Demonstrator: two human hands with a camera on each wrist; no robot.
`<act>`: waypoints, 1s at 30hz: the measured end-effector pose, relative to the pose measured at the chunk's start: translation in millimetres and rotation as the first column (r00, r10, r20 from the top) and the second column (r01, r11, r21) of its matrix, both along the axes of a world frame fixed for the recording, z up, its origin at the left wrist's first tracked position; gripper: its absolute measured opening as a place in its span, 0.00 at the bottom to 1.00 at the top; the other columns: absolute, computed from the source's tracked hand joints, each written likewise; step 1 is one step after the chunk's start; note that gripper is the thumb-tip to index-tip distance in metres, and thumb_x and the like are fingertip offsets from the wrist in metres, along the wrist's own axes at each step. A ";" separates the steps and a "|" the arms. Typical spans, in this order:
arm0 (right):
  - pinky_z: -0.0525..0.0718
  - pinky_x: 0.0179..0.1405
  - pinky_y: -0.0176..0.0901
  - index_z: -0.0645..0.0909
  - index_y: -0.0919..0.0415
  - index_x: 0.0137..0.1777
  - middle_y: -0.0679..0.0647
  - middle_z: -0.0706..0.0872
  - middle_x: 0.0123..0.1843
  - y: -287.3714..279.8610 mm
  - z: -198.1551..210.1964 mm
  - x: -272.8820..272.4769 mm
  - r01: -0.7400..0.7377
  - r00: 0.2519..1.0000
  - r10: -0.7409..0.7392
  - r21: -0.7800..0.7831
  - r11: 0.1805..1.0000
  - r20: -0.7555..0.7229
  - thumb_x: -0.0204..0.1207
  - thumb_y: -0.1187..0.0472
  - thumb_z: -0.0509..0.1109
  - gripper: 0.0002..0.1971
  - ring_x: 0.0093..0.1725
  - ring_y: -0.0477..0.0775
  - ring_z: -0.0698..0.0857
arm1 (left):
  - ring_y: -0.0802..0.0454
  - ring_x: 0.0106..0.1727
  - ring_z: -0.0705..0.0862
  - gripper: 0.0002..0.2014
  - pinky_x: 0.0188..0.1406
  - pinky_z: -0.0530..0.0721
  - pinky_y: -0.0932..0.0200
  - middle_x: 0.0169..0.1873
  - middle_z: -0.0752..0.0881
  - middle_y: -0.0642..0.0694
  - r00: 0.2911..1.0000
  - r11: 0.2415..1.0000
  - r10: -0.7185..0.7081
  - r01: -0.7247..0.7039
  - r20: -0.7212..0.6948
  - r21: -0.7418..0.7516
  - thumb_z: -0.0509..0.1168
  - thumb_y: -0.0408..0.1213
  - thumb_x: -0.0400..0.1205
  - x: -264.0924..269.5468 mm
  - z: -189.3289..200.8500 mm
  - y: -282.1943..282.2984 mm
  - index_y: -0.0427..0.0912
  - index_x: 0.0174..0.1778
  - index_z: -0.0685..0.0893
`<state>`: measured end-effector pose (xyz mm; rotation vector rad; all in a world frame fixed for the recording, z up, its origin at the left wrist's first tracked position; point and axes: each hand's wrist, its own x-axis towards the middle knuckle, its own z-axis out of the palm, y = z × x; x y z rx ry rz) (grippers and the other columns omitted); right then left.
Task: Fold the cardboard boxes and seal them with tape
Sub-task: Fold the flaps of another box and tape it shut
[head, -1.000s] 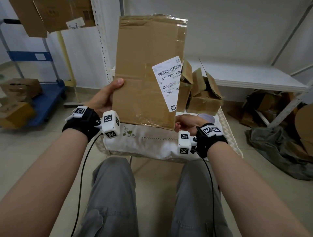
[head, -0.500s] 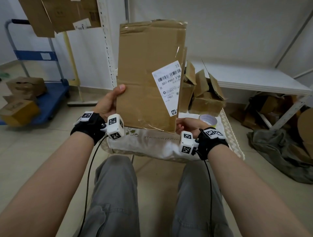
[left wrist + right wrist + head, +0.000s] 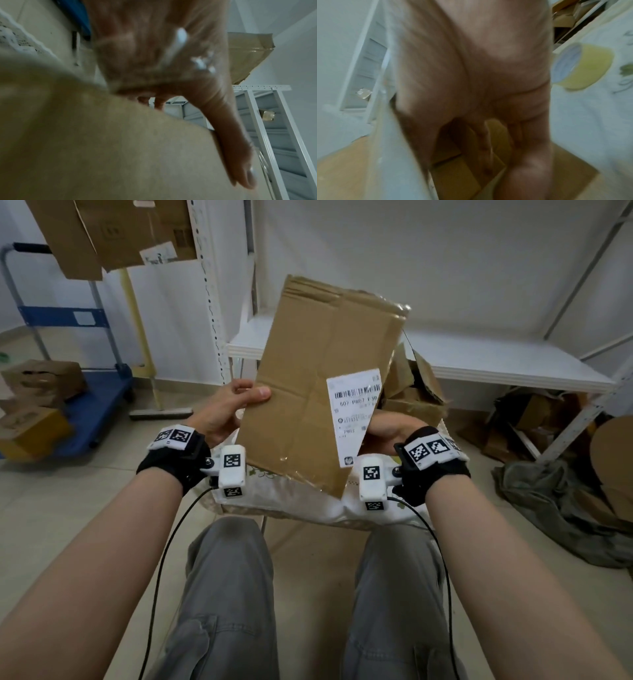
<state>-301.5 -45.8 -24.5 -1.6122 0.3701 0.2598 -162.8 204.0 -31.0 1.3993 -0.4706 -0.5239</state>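
Observation:
I hold a flattened brown cardboard box (image 3: 318, 378) upright in front of me, tilted to the right, with a white barcode label (image 3: 354, 412) on its lower right face. My left hand (image 3: 233, 409) grips its left edge, thumb on the front face and fingers behind. My right hand (image 3: 390, 431) grips the lower right edge beside the label; its fingers are hidden behind the cardboard. The left wrist view shows my thumb (image 3: 240, 155) lying across the cardboard (image 3: 120, 148). A roll of yellowish tape (image 3: 583, 66) lies on the white cloth in the right wrist view.
A small table under a white cloth (image 3: 308, 501) stands before my knees, with opened cardboard boxes (image 3: 414, 392) on its far side. White metal shelving (image 3: 496, 361) stands behind. A blue trolley (image 3: 85, 392) with boxes is at left. Dark fabric (image 3: 555, 508) lies on the floor at right.
The box has tipped from upright to leaning right and come closer to me. Both hands kept their grip; the right hand rose along the box's right edge.

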 end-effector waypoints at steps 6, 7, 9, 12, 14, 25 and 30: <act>0.82 0.22 0.35 0.73 0.61 0.35 0.49 0.83 0.22 8.6 -0.3 5.2 0.140 0.973 -0.164 0.150 0.979 0.163 0.89 0.72 0.56 0.19 0.21 0.44 0.83 | 0.44 0.59 0.87 0.49 0.46 0.90 0.50 0.60 0.86 0.37 0.997 0.997 -0.067 0.068 -0.041 0.034 0.88 0.59 0.50 -5.0 -7.9 0.9 0.39 0.64 0.80; 0.80 0.20 0.34 0.72 0.61 0.34 0.49 0.82 0.20 9.6 -2.3 5.4 0.149 0.971 -0.179 0.179 0.972 0.161 0.90 0.71 0.55 0.20 0.19 0.44 0.81 | 0.42 0.61 0.87 0.51 0.47 0.90 0.50 0.61 0.85 0.36 0.997 0.997 -0.066 0.067 -0.044 0.037 0.87 0.58 0.51 -5.7 -9.5 0.2 0.37 0.67 0.79; 0.80 0.19 0.33 0.71 0.61 0.34 0.49 0.81 0.20 12.7 -10.5 5.6 0.178 0.970 -0.206 0.205 0.963 0.129 0.91 0.69 0.54 0.20 0.18 0.44 0.81 | 0.43 0.62 0.86 0.47 0.47 0.90 0.52 0.60 0.86 0.37 0.997 0.997 -0.065 0.067 -0.042 0.040 0.87 0.57 0.53 -6.3 -12.3 -1.0 0.38 0.65 0.80; 0.82 0.27 0.36 0.74 0.59 0.37 0.50 0.83 0.26 12.9 -26.3 5.9 0.264 0.953 -0.283 0.164 0.950 0.104 0.90 0.64 0.58 0.17 0.25 0.47 0.83 | 0.44 0.63 0.84 0.39 0.49 0.89 0.52 0.57 0.87 0.41 0.997 0.997 -0.051 0.054 -0.054 0.047 0.86 0.55 0.54 -3.7 -17.4 0.5 0.42 0.58 0.82; 0.79 0.33 0.41 0.74 0.56 0.37 0.52 0.80 0.29 6.3 -33.4 4.7 0.320 0.946 -0.321 0.029 0.947 0.050 0.88 0.60 0.62 0.15 0.30 0.50 0.79 | 0.43 0.65 0.83 0.40 0.54 0.87 0.47 0.59 0.86 0.41 0.996 0.999 -0.030 0.033 -0.081 0.035 0.88 0.58 0.51 0.1 -22.1 6.2 0.44 0.55 0.84; 0.93 0.33 0.57 0.68 0.61 0.39 0.67 0.84 0.38 1.1 -50.5 -9.3 0.165 0.956 -0.128 0.120 0.979 -0.264 0.88 0.62 0.63 0.14 0.34 0.67 0.92 | 0.33 0.73 0.79 0.58 0.72 0.77 0.31 0.73 0.78 0.31 0.988 0.999 -0.051 0.048 -0.146 -0.024 0.87 0.59 0.51 -2.7 -26.4 17.3 0.40 0.75 0.73; 0.91 0.29 0.47 0.75 0.68 0.61 0.61 0.89 0.29 0.3 -55.4 -0.8 0.271 0.960 -0.256 0.137 0.953 -0.116 0.88 0.74 0.51 0.11 0.30 0.59 0.92 | 0.41 0.60 0.89 0.59 0.51 0.91 0.43 0.66 0.85 0.35 0.989 0.999 -0.038 0.039 -0.143 0.003 0.88 0.59 0.48 -5.6 -22.2 18.2 0.39 0.73 0.75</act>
